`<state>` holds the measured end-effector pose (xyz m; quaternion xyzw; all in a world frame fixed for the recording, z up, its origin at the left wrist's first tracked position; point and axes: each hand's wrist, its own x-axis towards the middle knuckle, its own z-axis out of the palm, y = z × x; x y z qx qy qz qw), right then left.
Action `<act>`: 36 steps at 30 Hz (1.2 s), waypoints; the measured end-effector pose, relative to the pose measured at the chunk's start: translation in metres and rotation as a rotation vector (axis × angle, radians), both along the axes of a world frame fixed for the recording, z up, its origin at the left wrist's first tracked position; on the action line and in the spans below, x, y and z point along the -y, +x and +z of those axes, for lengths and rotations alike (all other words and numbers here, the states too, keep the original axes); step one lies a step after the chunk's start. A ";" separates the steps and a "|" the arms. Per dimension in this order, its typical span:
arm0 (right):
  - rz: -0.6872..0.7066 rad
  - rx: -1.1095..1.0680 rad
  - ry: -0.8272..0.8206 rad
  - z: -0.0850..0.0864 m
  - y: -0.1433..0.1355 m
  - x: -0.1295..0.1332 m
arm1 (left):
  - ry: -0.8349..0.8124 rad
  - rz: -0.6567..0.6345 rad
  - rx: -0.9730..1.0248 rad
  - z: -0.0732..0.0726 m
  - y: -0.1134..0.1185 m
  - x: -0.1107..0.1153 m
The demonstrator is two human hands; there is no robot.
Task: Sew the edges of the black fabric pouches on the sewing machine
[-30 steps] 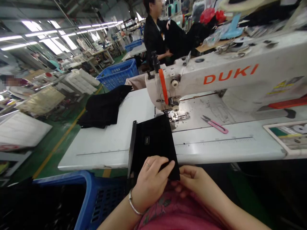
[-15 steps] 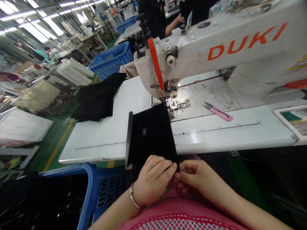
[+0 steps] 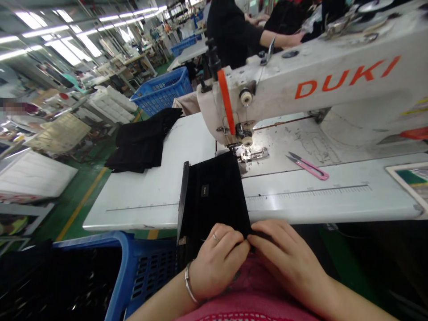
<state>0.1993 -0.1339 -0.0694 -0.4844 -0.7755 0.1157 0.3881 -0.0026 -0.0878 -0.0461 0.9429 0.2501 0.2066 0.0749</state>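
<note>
A flat black fabric piece (image 3: 217,200) with a small label and a stiff dark strip along its left edge lies over the table's front edge. Its far right corner reaches under the needle area of the white sewing machine (image 3: 301,89). At its near right corner, my left hand (image 3: 220,258), wearing a ring and a bracelet, is closed on the fabric. My right hand (image 3: 287,254) pinches the same edge right beside it, fingertips nearly touching the left hand's. Part of the fabric's near end is hidden behind my left hand.
Pink thread snips (image 3: 309,168) lie on the white sewing table (image 3: 140,191), right of the needle. Folded black fabric pieces (image 3: 140,142) are stacked at the left. A blue basket (image 3: 125,258) with dark items stands at lower left, another blue basket (image 3: 163,89) behind. A person (image 3: 234,31) works beyond the machine.
My right hand has turned over more, its fingers now bent down on the fabric edge beside my left hand. The view has shifted slightly. The person behind has an arm stretched further right.
</note>
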 end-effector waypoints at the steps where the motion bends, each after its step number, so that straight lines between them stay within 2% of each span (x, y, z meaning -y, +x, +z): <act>1: 0.036 0.025 0.114 0.002 0.002 -0.003 | 0.010 0.043 -0.027 0.002 0.002 -0.002; 3: 0.084 0.030 0.260 0.009 0.004 -0.008 | 0.040 0.157 -0.138 0.007 0.005 -0.007; 5: 0.109 0.039 0.305 0.015 0.004 -0.013 | 0.076 0.206 -0.290 0.010 0.007 -0.014; 8: 0.122 0.086 0.308 0.019 0.001 -0.017 | 0.113 0.133 -0.435 0.011 0.007 -0.023; 12: 0.144 0.126 0.306 0.017 0.001 -0.022 | 0.136 0.097 -0.471 0.010 0.006 -0.032; 17: 0.177 0.128 0.264 0.018 0.006 -0.035 | 0.073 0.036 -0.371 0.014 0.003 -0.042; 20: 0.205 0.137 0.217 0.019 0.009 -0.044 | -0.047 -0.022 -0.175 0.014 0.001 -0.044; 24: 0.198 0.146 0.187 0.016 0.014 -0.054 | -0.128 -0.009 0.017 0.005 0.000 -0.047; 28: 0.169 0.169 0.160 0.013 0.017 -0.062 | -0.141 -0.055 0.087 0.002 0.001 -0.060; 36: 0.197 0.192 0.035 0.014 0.024 -0.076 | -0.151 -0.110 0.060 0.013 0.005 -0.092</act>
